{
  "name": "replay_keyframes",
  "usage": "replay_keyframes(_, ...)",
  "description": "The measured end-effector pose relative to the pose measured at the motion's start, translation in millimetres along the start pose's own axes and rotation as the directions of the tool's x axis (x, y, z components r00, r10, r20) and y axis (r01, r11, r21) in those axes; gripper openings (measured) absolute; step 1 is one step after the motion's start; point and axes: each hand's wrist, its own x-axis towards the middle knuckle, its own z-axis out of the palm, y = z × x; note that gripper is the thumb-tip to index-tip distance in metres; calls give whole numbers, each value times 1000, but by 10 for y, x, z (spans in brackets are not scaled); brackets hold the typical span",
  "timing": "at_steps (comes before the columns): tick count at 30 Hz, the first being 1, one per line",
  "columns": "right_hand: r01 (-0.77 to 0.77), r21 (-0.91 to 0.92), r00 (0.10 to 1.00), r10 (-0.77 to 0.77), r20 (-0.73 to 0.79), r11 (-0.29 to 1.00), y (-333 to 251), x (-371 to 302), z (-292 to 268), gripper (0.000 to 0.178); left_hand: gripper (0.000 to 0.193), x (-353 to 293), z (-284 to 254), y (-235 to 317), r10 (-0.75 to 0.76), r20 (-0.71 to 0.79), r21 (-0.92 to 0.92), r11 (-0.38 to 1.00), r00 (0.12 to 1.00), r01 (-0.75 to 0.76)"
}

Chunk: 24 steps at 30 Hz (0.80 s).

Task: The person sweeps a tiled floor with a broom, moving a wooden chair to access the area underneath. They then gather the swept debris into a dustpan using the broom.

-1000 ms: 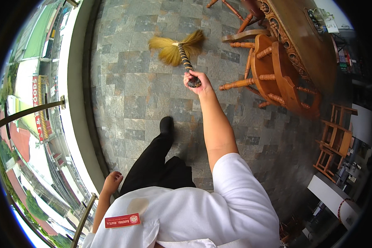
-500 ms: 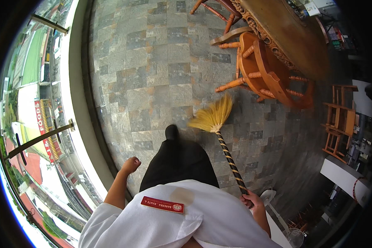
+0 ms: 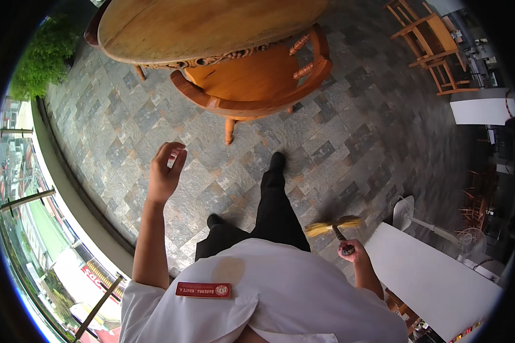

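My right hand [image 3: 353, 250] grips the striped handle of a broom [image 3: 339, 233] at my right side. The yellow bristles point down and away, close to the floor. Stretched forward on the left, my left hand [image 3: 168, 166] hangs in the air with its fingers loosely bent and nothing between them. Just ahead of it stands a wooden armchair [image 3: 240, 91] with a curved back, tucked against a round wooden table [image 3: 212, 28] with a carved edge.
Grey stone tiles [image 3: 114, 114] cover the floor. A low ledge [image 3: 74, 188] with railing posts runs along the left. At right are a white table [image 3: 429, 286], a standing fan [image 3: 406, 211] and wooden furniture [image 3: 432, 43]. A green plant [image 3: 43, 54] grows far left.
My view has turned right and come nearer the table and chair. My left hand has risen and reached forward, its fingers loosening. The broom has swung back beside me, still in my right hand.
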Motion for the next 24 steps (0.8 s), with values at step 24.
replay_keyframes(24, 320, -145, 787, -178, 591, 936, -3858, 244, 4580, 19, 64, 2784, 2903, 157, -429, 871, 393, 901, 241, 184)
